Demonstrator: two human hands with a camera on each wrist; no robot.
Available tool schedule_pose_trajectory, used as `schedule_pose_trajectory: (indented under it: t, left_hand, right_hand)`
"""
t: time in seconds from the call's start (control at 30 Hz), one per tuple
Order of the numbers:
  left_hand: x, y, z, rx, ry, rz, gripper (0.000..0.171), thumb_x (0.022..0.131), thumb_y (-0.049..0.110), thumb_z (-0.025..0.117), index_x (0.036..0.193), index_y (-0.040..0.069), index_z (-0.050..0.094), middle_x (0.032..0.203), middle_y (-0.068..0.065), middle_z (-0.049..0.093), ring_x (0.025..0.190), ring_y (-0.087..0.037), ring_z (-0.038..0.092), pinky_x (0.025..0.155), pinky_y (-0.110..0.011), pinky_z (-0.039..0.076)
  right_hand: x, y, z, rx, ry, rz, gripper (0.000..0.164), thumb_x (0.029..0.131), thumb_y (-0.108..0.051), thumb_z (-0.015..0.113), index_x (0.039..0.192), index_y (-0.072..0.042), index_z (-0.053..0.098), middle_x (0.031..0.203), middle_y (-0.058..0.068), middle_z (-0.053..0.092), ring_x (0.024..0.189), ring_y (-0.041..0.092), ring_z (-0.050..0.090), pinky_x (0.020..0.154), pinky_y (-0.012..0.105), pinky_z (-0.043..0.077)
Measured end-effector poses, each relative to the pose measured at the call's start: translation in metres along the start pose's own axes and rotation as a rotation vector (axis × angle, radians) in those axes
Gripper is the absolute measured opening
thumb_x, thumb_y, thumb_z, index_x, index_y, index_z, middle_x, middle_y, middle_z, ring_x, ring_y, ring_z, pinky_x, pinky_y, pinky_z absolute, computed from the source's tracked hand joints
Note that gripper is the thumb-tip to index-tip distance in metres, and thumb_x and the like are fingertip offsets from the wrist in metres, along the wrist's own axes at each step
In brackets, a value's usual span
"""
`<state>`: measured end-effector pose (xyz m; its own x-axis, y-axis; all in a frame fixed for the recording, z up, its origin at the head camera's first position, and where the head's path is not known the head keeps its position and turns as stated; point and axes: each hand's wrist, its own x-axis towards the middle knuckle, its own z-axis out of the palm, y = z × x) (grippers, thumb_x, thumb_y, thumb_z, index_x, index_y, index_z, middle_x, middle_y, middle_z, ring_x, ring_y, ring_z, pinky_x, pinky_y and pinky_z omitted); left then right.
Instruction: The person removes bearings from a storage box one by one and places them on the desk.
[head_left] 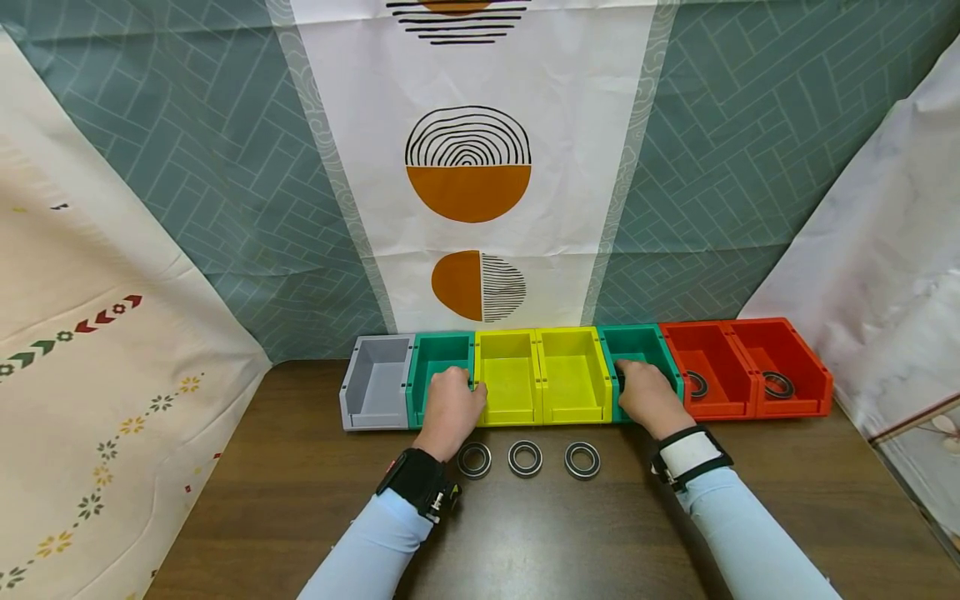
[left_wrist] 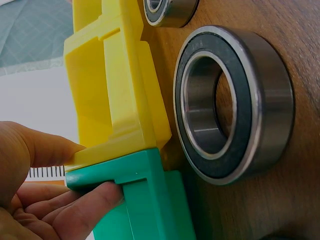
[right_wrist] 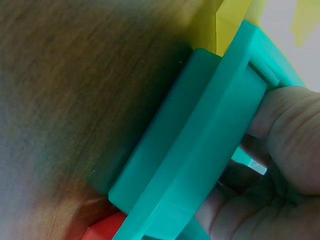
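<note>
In the head view my left hand is at the boundary of the left green bin and a yellow bin. The left wrist view shows the thumb on the yellow rim and the other fingers inside the green bin, pinching the adjoining walls. My right hand reaches into the right green bin, near its left wall. Its thumb and fingers are bent behind the bin's front wall; I cannot tell whether they hold anything. A ball bearing lies close to my left hand.
Two more bearings lie on the brown table, in a row before the bins. A grey bin ends the row at left, a second yellow bin stands mid-row, and two red bins at right contain bearings.
</note>
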<state>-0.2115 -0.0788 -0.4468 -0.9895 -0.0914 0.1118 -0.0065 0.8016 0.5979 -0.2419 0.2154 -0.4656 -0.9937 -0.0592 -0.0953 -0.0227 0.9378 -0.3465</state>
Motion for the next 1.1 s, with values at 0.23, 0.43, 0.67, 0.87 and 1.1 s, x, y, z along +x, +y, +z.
schedule_pose_trajectory:
  t: [0.23, 0.43, 0.67, 0.87, 1.1]
  left_hand:
    - [0.001, 0.0, 0.0, 0.002, -0.006, -0.007, 0.024, 0.086, 0.02, 0.063, 0.067, 0.006, 0.059, 0.053, 0.001, 0.034, 0.042, -0.015, 0.048, 0.038, -0.021, 0.035]
    - [0.001, 0.0, 0.0, 0.005, -0.009, -0.015, 0.022, 0.087, 0.021, 0.063, 0.074, 0.003, 0.063, 0.054, 0.001, 0.035, 0.044, -0.015, 0.049, 0.038, -0.02, 0.036]
    - [0.0, -0.001, 0.001, 0.005, -0.013, -0.022, 0.021, 0.087, 0.021, 0.063, 0.075, 0.003, 0.064, 0.054, 0.001, 0.036, 0.045, -0.015, 0.049, 0.039, -0.021, 0.036]
    - [0.0, 0.001, -0.001, -0.002, -0.015, -0.021, 0.02, 0.086, 0.02, 0.063, 0.077, 0.002, 0.064, 0.053, 0.0, 0.039, 0.046, -0.015, 0.05, 0.039, -0.021, 0.037]
    - [0.001, 0.002, -0.002, -0.01, -0.027, -0.025, 0.021, 0.087, 0.021, 0.062, 0.078, 0.002, 0.065, 0.054, -0.001, 0.042, 0.046, -0.015, 0.051, 0.04, -0.021, 0.039]
  right_hand:
    - [-0.001, -0.001, 0.0, 0.001, -0.007, 0.011, 0.048, 0.083, -0.002, 0.06, 0.129, 0.001, 0.048, 0.114, 0.022, 0.057, 0.094, 0.033, 0.051, 0.091, 0.054, 0.045]
    - [-0.001, -0.001, 0.0, -0.005, -0.004, 0.007, 0.038, 0.083, -0.002, 0.061, 0.12, 0.002, 0.053, 0.102, 0.019, 0.057, 0.087, 0.031, 0.05, 0.085, 0.049, 0.048]
    - [-0.005, -0.001, 0.001, -0.014, 0.056, -0.034, 0.026, 0.083, -0.003, 0.061, 0.109, 0.001, 0.058, 0.096, 0.019, 0.059, 0.084, 0.03, 0.051, 0.078, 0.045, 0.049]
    - [-0.008, 0.002, 0.002, -0.062, 0.158, -0.102, 0.024, 0.08, -0.007, 0.068, 0.102, 0.002, 0.061, 0.09, 0.019, 0.061, 0.082, 0.03, 0.055, 0.074, 0.046, 0.05]
    - [-0.012, 0.003, -0.001, -0.088, 0.176, -0.108, 0.038, 0.08, -0.014, 0.072, 0.111, 0.004, 0.059, 0.098, 0.022, 0.061, 0.091, 0.034, 0.057, 0.081, 0.05, 0.051]
